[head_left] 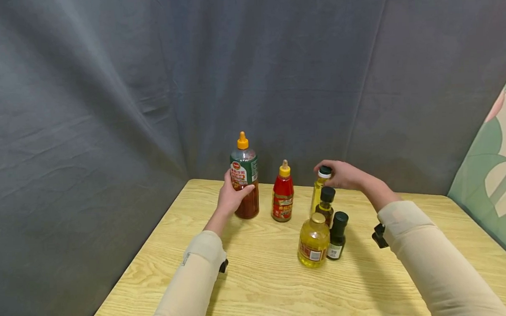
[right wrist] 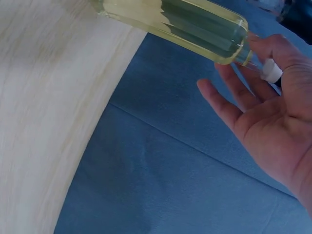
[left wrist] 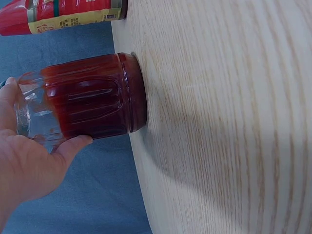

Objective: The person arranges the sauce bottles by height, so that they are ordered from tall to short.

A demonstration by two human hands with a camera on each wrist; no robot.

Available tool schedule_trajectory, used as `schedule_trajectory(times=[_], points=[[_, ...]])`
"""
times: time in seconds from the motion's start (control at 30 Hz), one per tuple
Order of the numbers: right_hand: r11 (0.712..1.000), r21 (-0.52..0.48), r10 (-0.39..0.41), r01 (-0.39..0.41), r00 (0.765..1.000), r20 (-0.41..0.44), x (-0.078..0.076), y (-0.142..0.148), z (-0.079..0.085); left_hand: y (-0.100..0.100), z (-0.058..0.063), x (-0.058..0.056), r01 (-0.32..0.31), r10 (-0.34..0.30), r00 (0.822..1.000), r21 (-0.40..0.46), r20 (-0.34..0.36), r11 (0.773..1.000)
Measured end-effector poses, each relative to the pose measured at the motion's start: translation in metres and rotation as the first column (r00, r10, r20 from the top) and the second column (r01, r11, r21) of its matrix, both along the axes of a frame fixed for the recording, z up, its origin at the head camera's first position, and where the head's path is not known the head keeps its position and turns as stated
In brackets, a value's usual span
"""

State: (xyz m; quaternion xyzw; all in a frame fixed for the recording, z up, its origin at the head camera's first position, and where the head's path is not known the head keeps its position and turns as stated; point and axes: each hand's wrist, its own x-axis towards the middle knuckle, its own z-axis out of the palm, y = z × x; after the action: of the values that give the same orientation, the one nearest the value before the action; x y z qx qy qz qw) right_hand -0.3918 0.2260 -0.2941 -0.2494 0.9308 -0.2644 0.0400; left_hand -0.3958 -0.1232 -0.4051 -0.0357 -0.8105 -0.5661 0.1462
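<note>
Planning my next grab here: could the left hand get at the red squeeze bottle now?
Probably not yet: the left hand holds the large sauce bottle, though nothing appears to stand directly before the red squeeze bottle.

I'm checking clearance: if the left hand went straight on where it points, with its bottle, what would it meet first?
Most likely the grey curtain behind the table; nothing else shows beyond the orange-capped bottle in the left hand. The gap is unclear.

A red, yellow-capped squeeze bottle (head_left: pixel 282 198) stands on a pale wood-grain table (head_left: pixel 261 283), near a round gold-capped bottle of yellow oil (head_left: pixel 313 240), a partly hidden black-capped bottle (head_left: pixel 325 210) and a small dark bottle (head_left: pixel 337 236). Grey fabric (head_left: pixel 271 69) hangs behind, with a leaf-patterned panel (head_left: pixel 496 182) at right.
</note>
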Motion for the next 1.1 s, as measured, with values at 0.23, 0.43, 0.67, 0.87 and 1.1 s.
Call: schedule_trajectory(times=[0.23, 0.43, 0.67, 0.87, 1.1], points=[[0.986, -0.167, 0.020, -0.010, 0.998, 0.059, 0.010, 0.007, -0.004, -0.002, 0.000, 0.003, 0.002, -0.002, 1.000, 0.009, 0.003, 1.000], [0.969, -0.235, -0.086, 0.075, 0.996, -0.036, 0.022, 0.019, -0.005, -0.004, 0.001, 0.003, 0.006, -0.006, 1.000, 0.022, -0.001, 1.000], [0.943, -0.300, -0.207, 0.147, 0.962, -0.180, 0.044, 0.028, -0.016, -0.003, 0.002, 0.003, 0.002, -0.002, 1.000, 0.011, 0.003, 1.000], [0.949, -0.301, -0.131, 0.091, 0.984, -0.117, 0.058, 0.026, -0.020, -0.003, 0.003, 0.003, -0.003, 0.003, 1.000, 0.001, 0.002, 1.000], [0.952, -0.302, -0.064, 0.044, 0.996, -0.056, 0.066, 0.018, -0.029, -0.002, 0.004, 0.006, 0.001, -0.001, 1.000, 0.005, 0.001, 1.000]])
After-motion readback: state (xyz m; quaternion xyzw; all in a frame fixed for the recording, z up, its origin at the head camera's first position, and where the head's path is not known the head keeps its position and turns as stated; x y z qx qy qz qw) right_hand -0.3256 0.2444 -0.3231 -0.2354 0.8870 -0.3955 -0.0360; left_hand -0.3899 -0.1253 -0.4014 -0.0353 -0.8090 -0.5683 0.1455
